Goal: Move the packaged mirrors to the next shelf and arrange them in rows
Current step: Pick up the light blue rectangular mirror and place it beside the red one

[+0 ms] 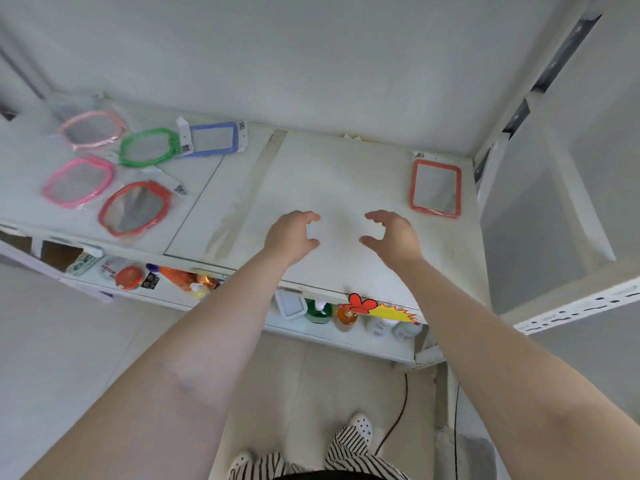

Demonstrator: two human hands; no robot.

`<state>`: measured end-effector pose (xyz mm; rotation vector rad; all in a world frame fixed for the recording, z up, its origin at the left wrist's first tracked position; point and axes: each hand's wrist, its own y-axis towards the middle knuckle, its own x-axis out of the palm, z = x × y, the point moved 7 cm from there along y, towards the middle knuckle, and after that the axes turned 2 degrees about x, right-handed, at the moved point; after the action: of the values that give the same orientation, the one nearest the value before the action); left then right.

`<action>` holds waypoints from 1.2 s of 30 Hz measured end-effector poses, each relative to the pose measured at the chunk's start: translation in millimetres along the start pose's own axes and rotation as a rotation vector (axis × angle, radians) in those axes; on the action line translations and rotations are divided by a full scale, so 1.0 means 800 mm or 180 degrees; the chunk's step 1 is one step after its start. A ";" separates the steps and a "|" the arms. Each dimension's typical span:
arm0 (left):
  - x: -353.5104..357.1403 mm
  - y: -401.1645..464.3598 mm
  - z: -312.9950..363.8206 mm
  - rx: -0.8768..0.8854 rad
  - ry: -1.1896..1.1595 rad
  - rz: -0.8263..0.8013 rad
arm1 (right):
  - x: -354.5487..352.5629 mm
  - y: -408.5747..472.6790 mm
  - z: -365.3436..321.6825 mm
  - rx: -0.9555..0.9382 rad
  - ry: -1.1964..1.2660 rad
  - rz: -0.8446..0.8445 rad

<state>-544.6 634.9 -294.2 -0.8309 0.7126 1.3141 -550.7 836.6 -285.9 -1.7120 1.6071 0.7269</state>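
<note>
Mid-frame, your left hand [291, 237] & right hand [393, 237] hover empty, fingers curled half-open, over white shelf [329, 174]; orange-framed mirror [435, 188] upper right; five pkgd mirrors upper left.

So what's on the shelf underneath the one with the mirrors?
Under the top shelf, only the lower shelf's front strip shows: a green bottle, an orange bottle, pale containers, and a red-lidded jar further left. Everything further back is covered.
</note>
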 end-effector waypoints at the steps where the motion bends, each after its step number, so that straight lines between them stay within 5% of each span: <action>1: -0.011 -0.012 -0.014 0.0019 0.0066 0.0020 | 0.013 -0.008 -0.019 -0.0091 -0.0097 -0.0040; 18: -0.224 -0.228 -0.347 -0.0412 0.0424 0.0485 | 0.274 -0.140 -0.342 -0.0839 -0.0515 -0.0587; 36: -0.346 -0.162 -0.508 -0.0950 0.0315 0.0741 | 0.410 -0.007 -0.525 -0.1380 -0.0689 -0.0858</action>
<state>-447.3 136.9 -264.1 -1.0827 0.7164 1.6235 -536.7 303.8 -280.1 -2.0196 1.0960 1.1375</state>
